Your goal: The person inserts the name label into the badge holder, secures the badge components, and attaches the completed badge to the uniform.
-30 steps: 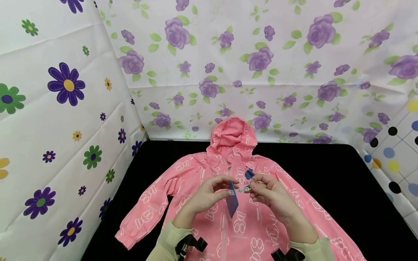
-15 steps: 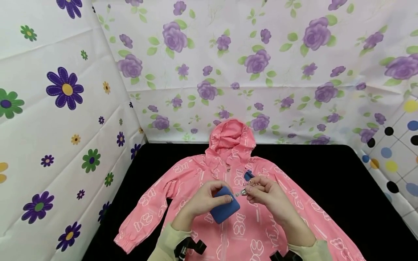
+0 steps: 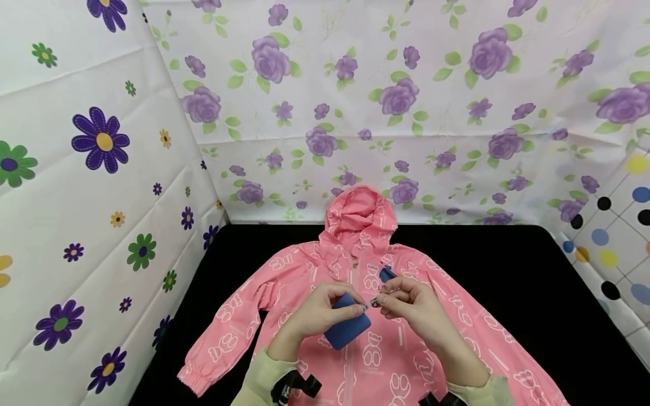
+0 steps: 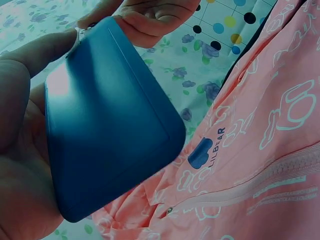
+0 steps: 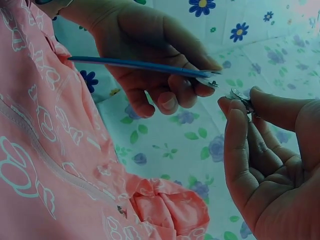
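Observation:
A flat blue card holder (image 3: pixel 347 326) with rounded corners is gripped in my left hand (image 3: pixel 319 311), the thumb lying across one end. In the left wrist view its broad smooth face fills the middle; the right wrist view shows the card holder (image 5: pixel 135 65) nearly edge-on, a small clear strap (image 5: pixel 210 81) at its end. My right hand (image 3: pixel 408 301) pinches a small metal clip (image 5: pixel 241 99) between thumb and fingertips. Clip and strap are close, with a slight gap between them in the right wrist view. Both hands are above a pink hooded jacket (image 3: pixel 373 372).
The jacket lies spread on a black table (image 3: pixel 487 265), hood away from me. It bears white bear drawings and a blue bear logo (image 4: pixel 201 152) beside lettering. Flowered white sheets (image 3: pixel 315 73) stand behind and at the left; a dotted sheet (image 3: pixel 624 270) is at the right.
My left hand has turned the card holder from edge-on to showing its broad face. The right hand has brought the clip slightly left and down, closer to the holder's end.

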Demonstrator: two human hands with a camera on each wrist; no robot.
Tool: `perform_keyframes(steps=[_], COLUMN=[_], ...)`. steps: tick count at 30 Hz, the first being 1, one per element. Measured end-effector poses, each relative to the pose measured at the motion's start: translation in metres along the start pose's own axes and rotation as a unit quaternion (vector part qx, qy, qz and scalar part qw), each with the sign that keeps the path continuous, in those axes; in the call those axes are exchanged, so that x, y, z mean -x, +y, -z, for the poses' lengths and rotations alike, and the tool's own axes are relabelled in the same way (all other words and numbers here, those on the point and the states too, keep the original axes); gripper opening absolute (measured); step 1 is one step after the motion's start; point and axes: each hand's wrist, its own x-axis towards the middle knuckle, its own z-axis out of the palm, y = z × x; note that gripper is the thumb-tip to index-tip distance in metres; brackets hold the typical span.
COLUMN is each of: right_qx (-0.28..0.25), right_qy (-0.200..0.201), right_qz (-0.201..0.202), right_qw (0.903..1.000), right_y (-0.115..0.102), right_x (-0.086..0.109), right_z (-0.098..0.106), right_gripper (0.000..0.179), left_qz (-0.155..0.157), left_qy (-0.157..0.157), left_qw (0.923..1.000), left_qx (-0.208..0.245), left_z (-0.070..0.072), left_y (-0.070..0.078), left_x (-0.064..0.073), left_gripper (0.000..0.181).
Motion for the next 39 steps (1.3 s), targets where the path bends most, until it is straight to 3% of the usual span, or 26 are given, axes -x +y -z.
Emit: perform_keyframes(steps=[9,18,25,39], right_qx=[-0.002,0.009,0.026,0.024], right_qy=[-0.005,0.004,0.017,0.032], right_qz=[0.004,0.0,-0.016,-0.019], right_qw=[1.0,1.0,0.9994,0.999], right_y=[0.0,-0.001,-0.003,-0.003], right_x=[0.001,-0.001,-0.001,0.0], right_z=[0.0,0.001,0.001,0.001], right_gripper=[0.033,0.031,0.036,0.035], left_qz=[-0.014,-0.05,-0.03,-0.064], left_qy=[0.031,0.081,0.128,0.162], left_qw=[0.9992,0.9951,0.9907,0.9821], left_qx=[-0.022,-0.028,-0.036,-0.073], left_z=[-0.002,-0.004,-0.008,-0.019], left_y=[-0.003,-0.006,-0.004,0.0], left_x=[0.0,-0.002,-0.003,-0.006], left_gripper=[0.008,0.006,0.006,0.005])
